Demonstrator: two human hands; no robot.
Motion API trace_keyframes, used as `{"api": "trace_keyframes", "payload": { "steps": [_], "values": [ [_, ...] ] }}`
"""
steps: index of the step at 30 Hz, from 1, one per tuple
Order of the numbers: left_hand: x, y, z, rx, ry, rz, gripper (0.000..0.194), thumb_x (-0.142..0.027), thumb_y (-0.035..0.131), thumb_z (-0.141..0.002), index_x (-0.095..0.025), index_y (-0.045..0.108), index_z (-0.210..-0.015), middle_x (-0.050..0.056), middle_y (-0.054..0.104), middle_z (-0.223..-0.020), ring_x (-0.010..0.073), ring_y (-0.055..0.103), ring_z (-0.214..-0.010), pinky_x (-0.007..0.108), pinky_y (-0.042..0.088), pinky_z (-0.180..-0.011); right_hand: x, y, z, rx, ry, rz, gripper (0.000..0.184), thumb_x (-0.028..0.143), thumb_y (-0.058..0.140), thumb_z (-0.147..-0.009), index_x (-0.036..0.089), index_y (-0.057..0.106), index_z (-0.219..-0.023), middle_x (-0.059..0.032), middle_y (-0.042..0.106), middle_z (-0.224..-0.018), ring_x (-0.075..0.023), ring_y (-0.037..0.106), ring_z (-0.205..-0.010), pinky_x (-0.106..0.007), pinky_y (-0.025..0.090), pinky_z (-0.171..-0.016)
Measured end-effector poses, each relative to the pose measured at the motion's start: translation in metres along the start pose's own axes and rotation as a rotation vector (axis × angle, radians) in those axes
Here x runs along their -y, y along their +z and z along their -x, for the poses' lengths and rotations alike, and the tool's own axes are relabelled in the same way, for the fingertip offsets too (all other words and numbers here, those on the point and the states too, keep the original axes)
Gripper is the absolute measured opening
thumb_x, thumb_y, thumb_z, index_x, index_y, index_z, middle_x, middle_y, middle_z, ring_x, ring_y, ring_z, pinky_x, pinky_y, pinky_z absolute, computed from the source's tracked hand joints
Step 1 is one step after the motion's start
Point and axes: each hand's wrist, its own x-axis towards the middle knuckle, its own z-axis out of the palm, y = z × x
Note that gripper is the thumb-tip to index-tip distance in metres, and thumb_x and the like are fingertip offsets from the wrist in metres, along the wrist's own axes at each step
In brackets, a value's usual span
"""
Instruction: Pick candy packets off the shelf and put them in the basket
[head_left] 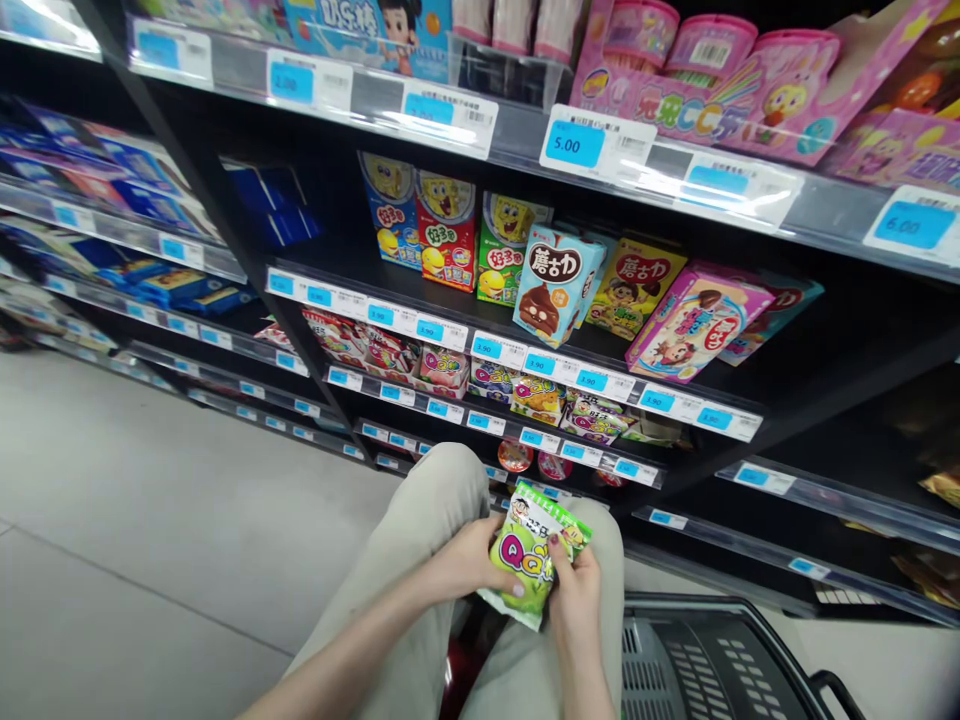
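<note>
Between my knees I hold a green and white bag of QQ gummy candy (527,550), its printed front facing up. My left hand (474,560) grips the bag's left side, thumb across the lower front. On the right side, my right hand (574,580) pinches it with the thumb on the front. The fingers behind the bag are hidden. Similar gummy bags (538,398) lie on a low shelf just past my knees.
A grey shopping basket (675,660) stands on the floor at my right. Shelves ahead carry a light blue box (556,285), a pink box (697,320) and several SpongeBob boxes (448,228). Price labels line the shelf edge (517,350). Pale tiled floor (150,500) lies to the left.
</note>
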Motion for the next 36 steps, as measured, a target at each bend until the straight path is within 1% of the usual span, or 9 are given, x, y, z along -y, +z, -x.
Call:
{"api": "trace_keyframes", "payload": {
  "steps": [3,5,7,9,15,24,28,32,36],
  "values": [
    [0.002,-0.003,-0.001,0.082,0.0,0.078,0.075,-0.014,0.08,-0.043,-0.01,0.051,-0.112,0.01,0.06,-0.104,0.0221,0.058,-0.089,0.029,0.048,-0.076,-0.001,0.002,0.002,-0.024,-0.024,-0.042,0.037,0.036,0.073,-0.06,0.015,0.059,-0.087,-0.0074,0.067,-0.081,-0.0228,0.063,-0.075,-0.034,0.05,-0.066],
    [0.002,-0.005,-0.001,0.168,-0.037,0.107,0.067,-0.016,0.079,-0.046,-0.01,0.056,-0.108,0.009,0.062,-0.099,0.0213,0.058,-0.087,0.029,0.048,-0.076,-0.001,0.006,0.004,-0.035,-0.019,-0.082,0.038,0.035,0.072,-0.061,0.016,0.058,-0.091,-0.0063,0.067,-0.082,-0.022,0.063,-0.076,-0.034,0.049,-0.068],
    [0.002,-0.006,0.0,0.205,-0.09,0.099,0.052,-0.019,0.077,-0.051,-0.008,0.062,-0.099,0.008,0.064,-0.092,0.021,0.059,-0.084,0.029,0.048,-0.075,0.001,0.009,0.006,-0.037,-0.003,-0.122,0.04,0.035,0.071,-0.062,0.016,0.057,-0.095,-0.0061,0.067,-0.084,-0.0216,0.063,-0.076,-0.034,0.049,-0.07],
    [0.001,-0.007,0.0,0.183,-0.124,0.07,0.043,-0.02,0.076,-0.052,-0.008,0.066,-0.092,0.007,0.065,-0.086,0.0211,0.059,-0.082,0.029,0.048,-0.074,0.002,0.012,0.008,-0.051,0.001,-0.152,0.042,0.035,0.071,-0.062,0.016,0.057,-0.097,-0.0067,0.067,-0.085,-0.0217,0.063,-0.075,-0.035,0.049,-0.07],
    [0.003,-0.006,-0.002,0.099,-0.086,0.054,0.04,-0.022,0.079,-0.048,-0.008,0.068,-0.084,0.007,0.066,-0.08,0.0214,0.06,-0.078,0.03,0.048,-0.074,0.001,0.008,0.006,-0.019,-0.019,-0.15,0.039,0.033,0.071,-0.063,0.016,0.057,-0.095,-0.0073,0.067,-0.085,-0.0217,0.063,-0.076,-0.036,0.049,-0.071],
    [0.003,-0.007,0.0,0.154,-0.066,0.106,0.035,-0.018,0.075,-0.054,-0.009,0.067,-0.087,0.006,0.066,-0.083,0.021,0.06,-0.081,0.03,0.048,-0.075,0.002,-0.001,0.0,0.122,0.089,-0.043,0.038,0.029,0.077,-0.052,0.014,0.062,-0.083,-0.0096,0.068,-0.08,-0.0256,0.063,-0.076,-0.037,0.051,-0.067],
    [-0.003,-0.006,0.002,0.193,-0.096,0.135,0.041,-0.018,0.074,-0.054,-0.01,0.064,-0.093,0.005,0.065,-0.085,0.0188,0.06,-0.078,0.03,0.049,-0.075,-0.004,-0.003,-0.001,0.056,0.035,-0.003,0.035,0.033,0.075,-0.057,0.012,0.062,-0.081,-0.01,0.068,-0.078,-0.0258,0.064,-0.074,-0.036,0.051,-0.064],
    [-0.008,-0.004,0.004,0.259,-0.191,0.143,0.05,-0.024,0.074,-0.056,-0.013,0.06,-0.102,0.007,0.063,-0.093,0.0219,0.06,-0.083,0.03,0.052,-0.064,-0.006,-0.003,-0.003,-0.03,0.023,-0.005,0.038,0.036,0.073,-0.058,0.012,0.062,-0.085,-0.0096,0.068,-0.078,-0.0263,0.064,-0.074,-0.036,0.052,-0.063],
    [-0.01,-0.003,0.006,0.205,-0.19,0.142,0.046,-0.036,0.069,-0.065,-0.009,0.061,-0.101,0.01,0.064,-0.089,0.0227,0.061,-0.079,0.027,0.052,-0.057,-0.005,-0.004,-0.005,0.029,0.039,-0.011,0.042,0.039,0.071,-0.06,0.013,0.06,-0.09,-0.0108,0.067,-0.083,-0.0264,0.063,-0.078,-0.036,0.051,-0.065]
  ]
}}
